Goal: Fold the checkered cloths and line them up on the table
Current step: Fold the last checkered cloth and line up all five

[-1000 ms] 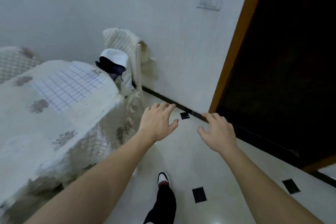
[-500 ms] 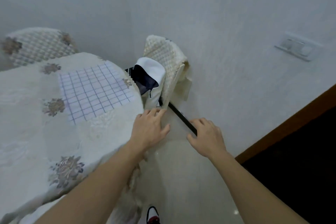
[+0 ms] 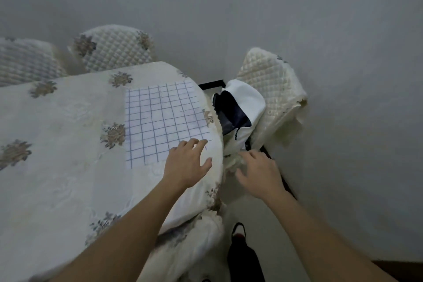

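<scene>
Covering the worktop (image 3: 68,144), a cream floral cloth, beside a grey wall (image 3: 229,7)
White checkered cloth (image 3: 160,119) with blue gridlines lies flat near the right edge; left hand (image 3: 187,162) spread wide at its corner, right hand (image 3: 258,171) open off the edge

Plain grey wall (image 3: 229,2); quilted cream chairs (image 3: 114,48) around floral-clothed table (image 3: 57,144); pale floor (image 3: 270,224)

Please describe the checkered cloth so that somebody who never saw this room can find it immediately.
Look at the table covered by a cream floral tablecloth. Near its right edge, beside the chair holding a white and navy bag, the checkered cloth lies flat, with the left hand at its near corner. It alone is white with a thin blue grid, not flowers or quilting.
</scene>
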Available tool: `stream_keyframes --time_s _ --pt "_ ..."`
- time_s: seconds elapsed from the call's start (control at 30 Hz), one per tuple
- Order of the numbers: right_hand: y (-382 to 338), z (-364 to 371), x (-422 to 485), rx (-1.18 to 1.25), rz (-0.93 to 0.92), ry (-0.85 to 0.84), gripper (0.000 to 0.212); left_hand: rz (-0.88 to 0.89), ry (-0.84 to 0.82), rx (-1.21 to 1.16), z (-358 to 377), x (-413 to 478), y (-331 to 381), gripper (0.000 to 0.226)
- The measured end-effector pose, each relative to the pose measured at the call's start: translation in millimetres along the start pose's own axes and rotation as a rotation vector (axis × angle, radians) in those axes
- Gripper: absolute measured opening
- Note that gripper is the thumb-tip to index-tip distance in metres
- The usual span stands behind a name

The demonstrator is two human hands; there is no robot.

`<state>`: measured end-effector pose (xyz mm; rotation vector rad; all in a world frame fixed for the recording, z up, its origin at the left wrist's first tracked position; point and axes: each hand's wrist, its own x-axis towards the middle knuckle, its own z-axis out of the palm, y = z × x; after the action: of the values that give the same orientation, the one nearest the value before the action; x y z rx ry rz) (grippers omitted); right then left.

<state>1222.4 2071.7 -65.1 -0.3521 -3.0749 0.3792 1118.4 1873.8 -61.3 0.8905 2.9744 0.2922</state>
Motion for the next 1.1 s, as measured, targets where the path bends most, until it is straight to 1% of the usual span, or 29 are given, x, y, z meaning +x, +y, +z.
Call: stream_keyframes --time_s 0.13,0.23,0.4,0.5,0.6,0.7,0.77,0.83,0.97,1.1 --pt "-5 15 65 0.038 -0.109 -0.055 0.045 -0.106 -0.008 0.024 6 32 -26 0.059" --pt "-5 24 118 0.039 -0.213 -0.118 0.048 -0.222 -0.021 0.032 12 54 -42 0.058" --pt "-13 45 188 -0.001 -0.408 -0.226 0.047 -0.376 -0.083 0.071 30 70 -65 0.058" --pt "-22 59 216 0.0 -0.489 -0.288 0.046 -0.439 -0.152 0.118 39 66 -78 0.056" --pt "-30 76 229 0.01 -0.534 -0.347 0.045 -0.431 -0.218 0.203 48 56 -97 0.051" --pt "-33 96 234 -0.012 -0.572 -0.387 0.045 -0.399 -0.229 0.226 55 48 -123 0.058" --pt "-32 109 233 -0.02 -0.572 -0.368 0.044 -0.31 -0.215 0.2 63 45 -137 0.067" --pt "-31 120 231 -0.021 -0.585 -0.308 0.046 -0.205 -0.21 0.174 70 45 -149 0.071" --pt "-35 139 227 -0.063 -0.66 -0.287 0.056 -0.072 -0.214 0.149 82 53 -160 0.069" --pt "-43 156 225 -0.14 -0.752 -0.34 0.069 -0.013 -0.216 0.143 95 57 -169 0.064"
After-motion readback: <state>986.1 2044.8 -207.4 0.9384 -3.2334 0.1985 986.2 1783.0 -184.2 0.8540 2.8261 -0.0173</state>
